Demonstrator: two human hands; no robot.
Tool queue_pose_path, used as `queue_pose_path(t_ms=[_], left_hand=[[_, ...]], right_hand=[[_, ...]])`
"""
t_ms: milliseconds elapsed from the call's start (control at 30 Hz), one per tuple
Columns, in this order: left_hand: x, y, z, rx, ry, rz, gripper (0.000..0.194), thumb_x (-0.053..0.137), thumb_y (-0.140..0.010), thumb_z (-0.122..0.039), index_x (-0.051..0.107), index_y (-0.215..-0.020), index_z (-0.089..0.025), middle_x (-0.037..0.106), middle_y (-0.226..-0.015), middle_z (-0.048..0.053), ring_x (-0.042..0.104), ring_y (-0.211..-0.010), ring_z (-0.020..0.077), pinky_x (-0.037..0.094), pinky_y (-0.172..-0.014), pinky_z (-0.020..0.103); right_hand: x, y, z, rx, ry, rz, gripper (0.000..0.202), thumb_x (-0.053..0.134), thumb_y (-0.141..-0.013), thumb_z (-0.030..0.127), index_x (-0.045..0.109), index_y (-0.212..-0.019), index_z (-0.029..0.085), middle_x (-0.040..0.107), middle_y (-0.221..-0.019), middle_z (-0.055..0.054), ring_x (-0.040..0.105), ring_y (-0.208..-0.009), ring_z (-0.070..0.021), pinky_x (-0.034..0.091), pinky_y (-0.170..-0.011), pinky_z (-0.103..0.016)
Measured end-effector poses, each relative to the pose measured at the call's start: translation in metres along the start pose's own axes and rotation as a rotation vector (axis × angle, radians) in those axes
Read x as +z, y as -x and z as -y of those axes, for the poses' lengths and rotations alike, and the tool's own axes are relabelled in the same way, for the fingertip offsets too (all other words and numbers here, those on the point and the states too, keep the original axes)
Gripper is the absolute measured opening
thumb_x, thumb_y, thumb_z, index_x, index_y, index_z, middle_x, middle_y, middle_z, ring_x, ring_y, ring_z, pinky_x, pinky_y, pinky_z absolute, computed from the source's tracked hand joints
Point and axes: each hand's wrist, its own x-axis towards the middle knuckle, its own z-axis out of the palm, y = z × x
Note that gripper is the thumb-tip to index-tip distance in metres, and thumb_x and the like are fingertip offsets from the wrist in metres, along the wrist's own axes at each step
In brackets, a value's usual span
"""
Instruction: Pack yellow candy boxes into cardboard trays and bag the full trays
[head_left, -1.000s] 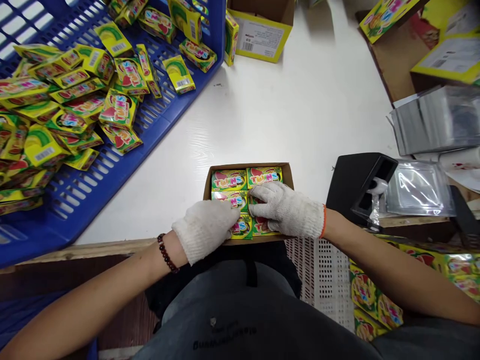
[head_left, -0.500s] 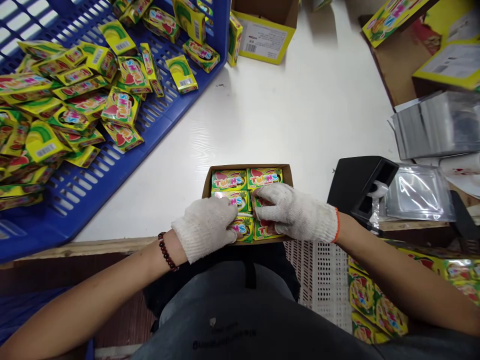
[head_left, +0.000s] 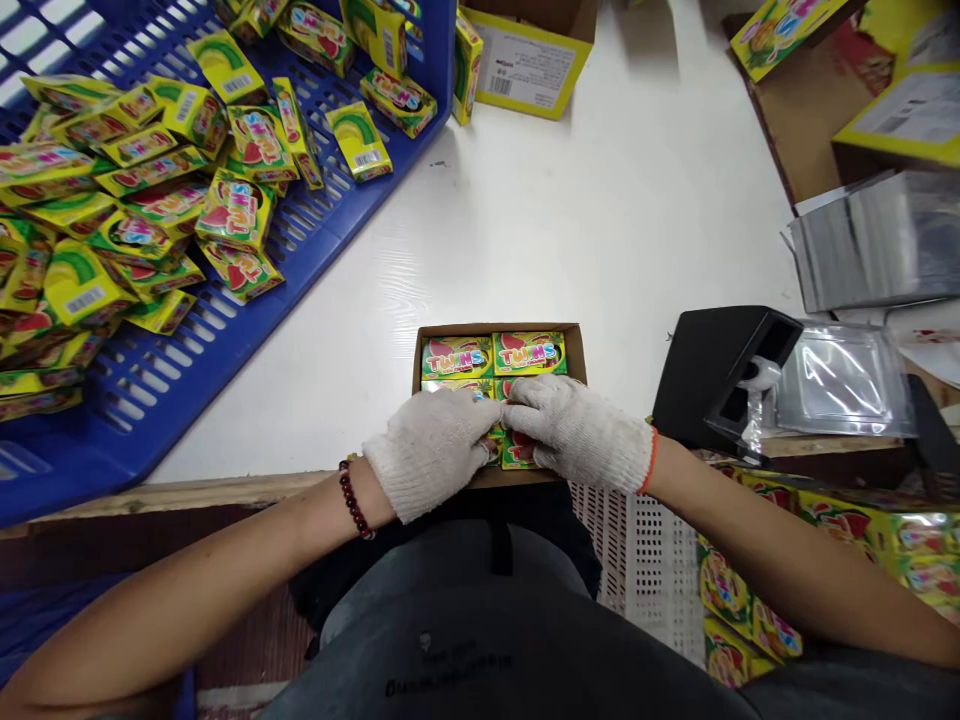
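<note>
A brown cardboard tray (head_left: 575, 352) stands at the table's front edge, with several small TWINS packs (head_left: 528, 353) lying in rows inside it. My left hand (head_left: 435, 447), in a white knitted glove, rests over the tray's left side, its fingers bent down on the packs. From the right, my right hand (head_left: 577, 428), gloved too, lies over the packs with its fingers bent. The fingertips of both hands come close together near the tray's middle. The gloves cover part of the middle and front packs, and whether either hand grips one is unclear.
At the left is a blue basket (head_left: 300, 290) with several loose TWINS packs. A black tape dispenser (head_left: 712, 380) stands on the right, beside clear plastic sheets (head_left: 844, 380). Yellow-edged cartons (head_left: 525, 70) are at the back. Below right sits a pale perforated crate (head_left: 645, 560).
My left hand has moved right, further over the packs. My right hand has shifted slightly left, and the fingertips are now nearer each other. The view has shifted slightly.
</note>
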Motion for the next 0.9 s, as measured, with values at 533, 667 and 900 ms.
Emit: queue_pose_path(t_ms=[533, 667, 900], left_hand=[[0.011, 0.003, -0.008, -0.017, -0.156, 0.077, 0.027, 0.044, -0.092, -0.009, 0.068, -0.102, -0.014, 0.07, -0.093, 0.014, 0.071, -0.082, 0.0269, 0.055, -0.063, 0.035], [0.02, 0.031, -0.007, 0.115, -0.112, -0.043, 0.017, 0.054, -0.091, -0.017, 0.069, -0.083, -0.015, 0.069, -0.083, 0.01, 0.067, -0.082, 0.0223, 0.055, -0.074, 0.035], [-0.012, 0.06, 0.066, -0.165, 0.036, -0.471, 0.026, 0.043, -0.098, -0.026, 0.067, -0.096, -0.018, 0.069, -0.101, 0.007, 0.062, -0.097, 0.0163, 0.051, -0.087, 0.031]], right_hand=[[-0.001, -0.004, -0.005, -0.039, -0.21, -0.031, 0.014, 0.057, -0.086, 0.016, 0.064, -0.099, 0.014, 0.064, -0.094, -0.01, 0.053, -0.082, -0.0193, 0.04, -0.073, -0.033], [-0.002, -0.023, 0.028, -0.009, -0.026, 0.022, 0.013, 0.052, -0.091, 0.018, 0.066, -0.09, 0.017, 0.067, -0.083, -0.009, 0.056, -0.072, -0.02, 0.036, -0.064, -0.032], [0.012, -0.044, 0.047, 0.025, 0.047, 0.091, 0.015, 0.054, -0.094, 0.024, 0.067, -0.087, 0.02, 0.071, -0.084, -0.009, 0.063, -0.075, -0.0224, 0.037, -0.063, -0.033]])
